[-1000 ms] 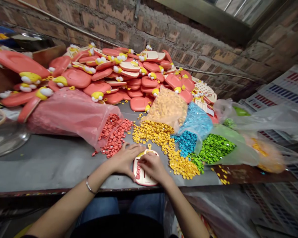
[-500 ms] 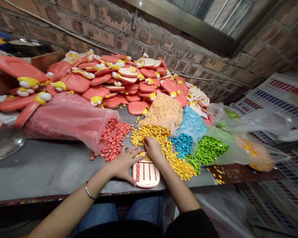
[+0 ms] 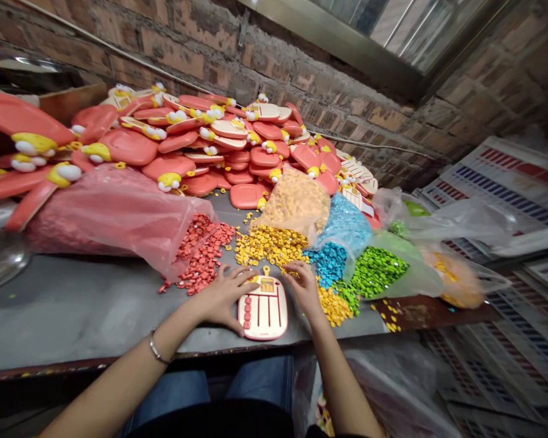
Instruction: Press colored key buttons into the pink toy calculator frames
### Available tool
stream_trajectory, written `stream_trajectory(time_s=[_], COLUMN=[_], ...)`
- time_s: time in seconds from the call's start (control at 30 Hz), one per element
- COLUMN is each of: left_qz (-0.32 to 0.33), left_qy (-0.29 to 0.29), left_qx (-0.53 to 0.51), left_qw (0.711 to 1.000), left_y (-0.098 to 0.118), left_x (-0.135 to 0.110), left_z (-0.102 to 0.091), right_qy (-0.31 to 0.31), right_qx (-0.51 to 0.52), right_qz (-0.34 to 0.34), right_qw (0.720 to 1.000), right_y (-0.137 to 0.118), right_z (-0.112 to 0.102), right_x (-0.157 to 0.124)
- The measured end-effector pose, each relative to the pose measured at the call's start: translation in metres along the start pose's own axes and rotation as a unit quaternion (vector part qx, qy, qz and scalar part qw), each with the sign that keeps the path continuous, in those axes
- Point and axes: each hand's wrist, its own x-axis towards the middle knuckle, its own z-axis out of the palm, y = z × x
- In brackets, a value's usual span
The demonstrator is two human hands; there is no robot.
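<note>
A cream toy board with slotted columns lies at the table's front edge. Its leftmost column holds red beads. My left hand lies flat with fingers spread, against the board's left edge and just below the spilled red beads. My right hand sits at the board's upper right corner. Its fingers are curled down and pinched on yellow beads at the rim of the yellow pile. Blue beads and green beads spill from bags just to the right.
A heap of red toy boards with yellow-and-white duck heads fills the back of the grey table against a brick wall. A pink bag lies left. Clear bags and printed card sheets sit right.
My right hand went from the board up into the yellow beads, then drew back to the board's top right corner. My left hand stayed beside the board.
</note>
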Motion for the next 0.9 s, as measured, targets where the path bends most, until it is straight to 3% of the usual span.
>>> stream_trajectory(time_s=[0.23,0.33,0.7,0.83,0.9], left_qz=[0.005,0.005,0.004,0.007,0.007], left_qy=[0.008,0.013,0.021,0.025,0.028], left_qx=[0.003,0.003,0.014,0.010,0.009], left_qw=[1.000,1.000,1.000,1.000,1.000], left_y=[-0.001,-0.002,-0.002,-0.003,-0.003], left_x=[0.000,0.000,0.002,0.001,0.000], left_z=[0.001,0.002,0.004,0.004,0.004], right_qy=[-0.048,-0.069,-0.061,-0.112,-0.170], right_qx=[-0.123,-0.130,-0.085,-0.065,-0.057], right_qz=[-0.060,-0.074,-0.015,-0.038,-0.057], right_qw=[0.989,0.986,0.994,0.991,0.982], right_y=[0.006,0.008,-0.006,-0.018,-0.025], right_z=[0.008,0.010,0.010,0.027,0.028], right_x=[-0.015,-0.018,-0.043,-0.031,-0.025])
